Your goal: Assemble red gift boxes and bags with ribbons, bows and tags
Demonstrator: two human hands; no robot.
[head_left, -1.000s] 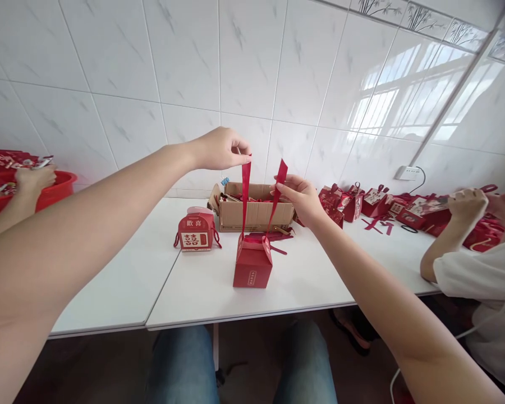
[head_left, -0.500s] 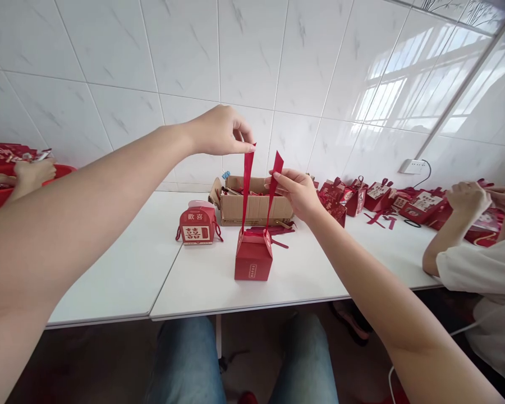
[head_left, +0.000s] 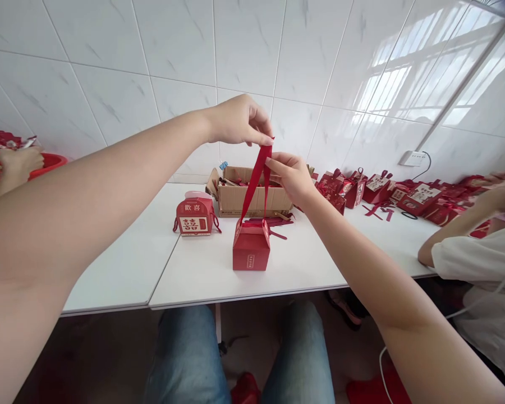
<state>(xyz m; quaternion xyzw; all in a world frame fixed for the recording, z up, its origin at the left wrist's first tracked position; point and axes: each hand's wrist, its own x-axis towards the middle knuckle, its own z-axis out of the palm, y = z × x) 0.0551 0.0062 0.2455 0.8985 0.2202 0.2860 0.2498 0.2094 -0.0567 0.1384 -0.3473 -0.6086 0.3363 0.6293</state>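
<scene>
A small red gift box [head_left: 251, 251] stands upright on the white table. Two ends of a red ribbon [head_left: 253, 182] rise from its top and come together above it. My left hand [head_left: 246, 120] is closed, pinching one ribbon end between thumb and fingers. Just below and to the right, my right hand [head_left: 292, 175] is closed on the other end, its fingertips almost touching the left strand. Left of this box sits another red box [head_left: 194, 217] with a printed label and cord loops at its sides.
Behind the box is an open cardboard carton [head_left: 252, 199], with loose ribbons [head_left: 273, 223] before it. Several red boxes [head_left: 377, 188] line the wall at right, beside a person's arm [head_left: 467, 216]. At far left, another person's hand [head_left: 21, 160] is over a red basin [head_left: 53, 161].
My left hand has moved right toward my right hand, bringing the two ribbon ends together above the box. The view has shifted slightly. The person at right has lowered their hands.
</scene>
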